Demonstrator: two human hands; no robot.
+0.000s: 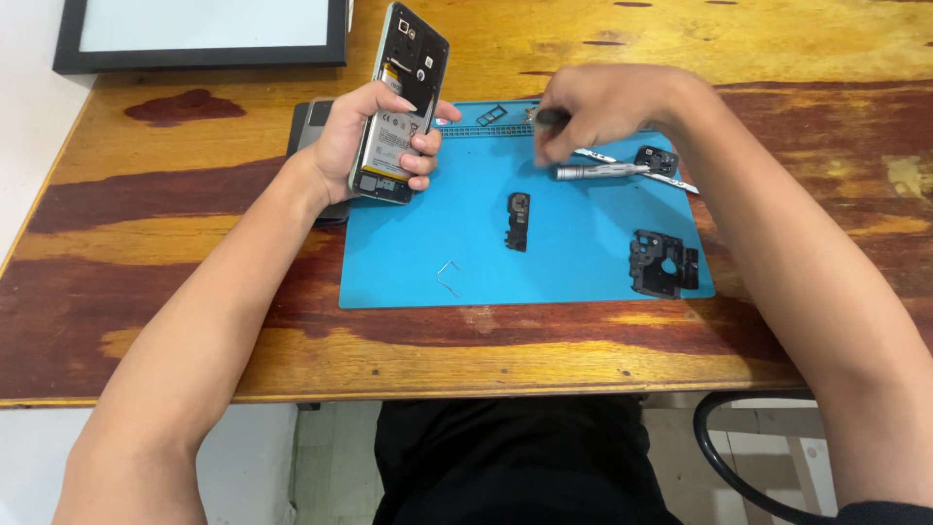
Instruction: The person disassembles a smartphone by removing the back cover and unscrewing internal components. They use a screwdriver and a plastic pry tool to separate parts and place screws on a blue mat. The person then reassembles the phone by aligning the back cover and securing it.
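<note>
Left hand (pixel 364 136) grips opened phone (pixel 398 107) upright, insides facing up for access; right hand (pixel 593 107) pinches small dark part above screwdriver (pixel 598 171) on blue mat (pixel 573 262).

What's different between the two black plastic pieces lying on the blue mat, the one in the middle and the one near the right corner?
The middle black piece is narrow and elongated, standing lengthwise away from the person; the corner black piece is wider, blockier and larger, with cut-out openings. The middle one lies alone in the open mat; the corner one sits close to the mat's right edge. Both are dark, flat, and untouched by either hand.
</note>
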